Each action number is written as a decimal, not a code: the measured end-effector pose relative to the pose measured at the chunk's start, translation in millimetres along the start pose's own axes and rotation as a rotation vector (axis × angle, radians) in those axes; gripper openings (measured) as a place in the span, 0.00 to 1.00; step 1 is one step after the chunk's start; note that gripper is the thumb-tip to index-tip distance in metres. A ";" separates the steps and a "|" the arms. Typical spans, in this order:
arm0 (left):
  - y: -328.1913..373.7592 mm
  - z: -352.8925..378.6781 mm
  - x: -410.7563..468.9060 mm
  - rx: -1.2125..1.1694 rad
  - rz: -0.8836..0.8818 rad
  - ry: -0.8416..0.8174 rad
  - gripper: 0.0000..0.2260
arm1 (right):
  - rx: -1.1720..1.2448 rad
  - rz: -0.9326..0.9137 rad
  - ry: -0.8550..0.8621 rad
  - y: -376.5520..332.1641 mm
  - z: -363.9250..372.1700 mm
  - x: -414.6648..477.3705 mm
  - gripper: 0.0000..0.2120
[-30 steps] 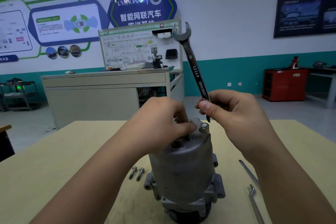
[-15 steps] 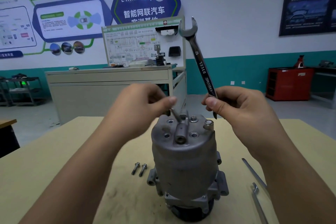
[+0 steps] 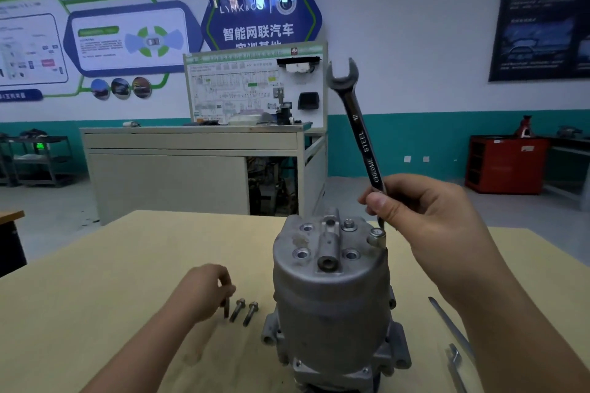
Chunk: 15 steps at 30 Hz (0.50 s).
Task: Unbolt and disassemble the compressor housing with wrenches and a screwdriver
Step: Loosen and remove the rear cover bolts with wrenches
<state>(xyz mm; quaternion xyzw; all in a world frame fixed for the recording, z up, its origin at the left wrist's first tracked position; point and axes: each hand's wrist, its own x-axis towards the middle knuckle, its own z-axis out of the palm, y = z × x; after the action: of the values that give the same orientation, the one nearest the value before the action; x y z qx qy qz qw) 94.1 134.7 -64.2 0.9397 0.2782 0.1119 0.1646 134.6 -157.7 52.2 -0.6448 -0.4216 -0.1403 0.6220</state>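
The grey metal compressor housing [image 3: 332,297] stands upright on the yellow table [image 3: 95,313]. Its top face shows three empty bolt holes, and one bolt [image 3: 349,224] sits in a hole at the back right. My right hand [image 3: 427,220] grips a chrome open-end wrench [image 3: 357,124] by its lower end and holds it upright just right of the housing top. My left hand [image 3: 204,290] is low on the table left of the housing and pinches a bolt [image 3: 226,308], holding it down beside two loose bolts [image 3: 244,311].
A long screwdriver shaft [image 3: 450,325] and another wrench [image 3: 455,367] lie on the table at the right. Behind the table stand a grey workbench [image 3: 191,169] with a display board and a red cabinet [image 3: 504,163] by the wall.
My left hand lifted a bolt out of the housing top and carried it down to the table beside the two loose bolts. My right hand stayed by the housing top with the wrench.
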 end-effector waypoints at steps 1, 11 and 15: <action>-3.6 6.0 3.7 0.031 -0.014 0.005 0.05 | -0.003 0.003 0.002 -0.3 0.2 -0.2 0.12; -7.8 34.1 27.8 0.122 -0.048 0.044 0.11 | 0.184 0.044 0.083 5.3 4.6 3.5 0.04; -6.1 31.0 25.3 0.135 -0.075 0.084 0.11 | 0.192 0.078 0.143 11.4 5.1 6.0 0.06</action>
<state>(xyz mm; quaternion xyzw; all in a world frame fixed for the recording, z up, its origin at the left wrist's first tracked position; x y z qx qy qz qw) 121.2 146.0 -92.0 0.9320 0.3269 0.1261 0.0932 144.6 -149.4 47.7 -0.5866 -0.3625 -0.1208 0.7141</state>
